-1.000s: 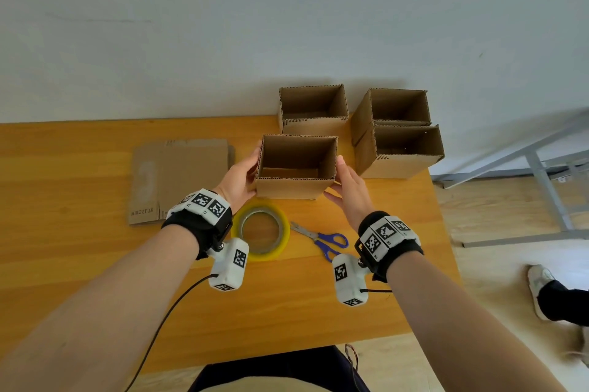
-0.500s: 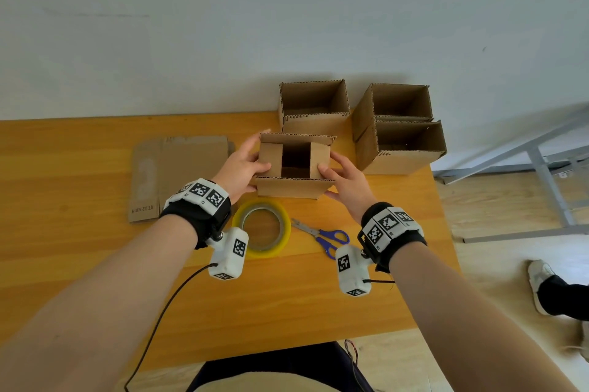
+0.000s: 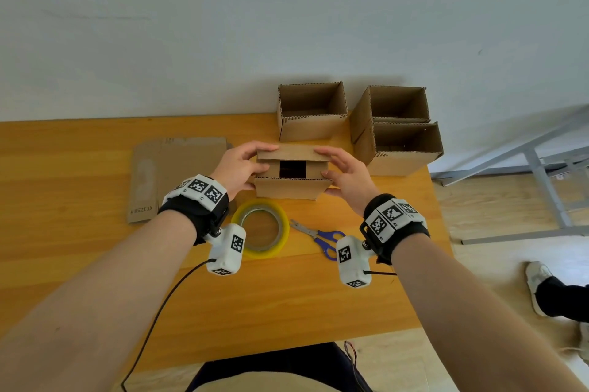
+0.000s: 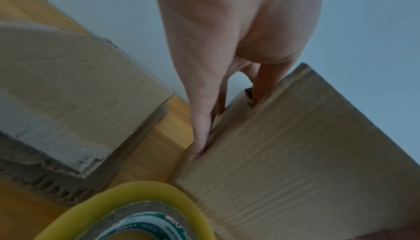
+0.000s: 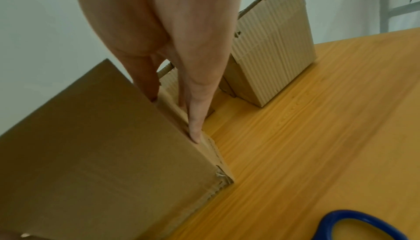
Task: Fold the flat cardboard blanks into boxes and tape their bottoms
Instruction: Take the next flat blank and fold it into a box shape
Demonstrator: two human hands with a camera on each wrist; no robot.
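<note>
A small cardboard box (image 3: pixel 293 187) stands in the middle of the wooden table (image 3: pixel 63 168). Its two side flaps are folded in, the far flap is tilted down over them, and a dark square gap shows between. My left hand (image 3: pixel 242 165) grips the box's left end, fingers over the far flap, thumb on the left side flap. My right hand (image 3: pixel 344 171) mirrors it at the right end. In the wrist views the left hand's fingers (image 4: pixel 200 136) and the right hand's fingers (image 5: pixel 193 127) lie along the box's (image 4: pixel 295 154) (image 5: pixel 90 136) edges. The near flap stands up.
A yellow-rimmed tape roll (image 3: pixel 261 229) (image 4: pixel 136 208) and blue-handled scissors (image 3: pixel 322 237) (image 5: pixel 363 226) lie just in front of the box. Flat blanks (image 3: pixel 172 174) (image 4: pixel 68 91) lie to the left. Three open boxes (image 3: pixel 312 111) (image 3: pixel 398 104) (image 3: pixel 404 149) stand at the back right near the table edge.
The box was open a second ago. Both side flaps were folded inward, then the far flap came down, and both hands moved from the box's sides up over its top.
</note>
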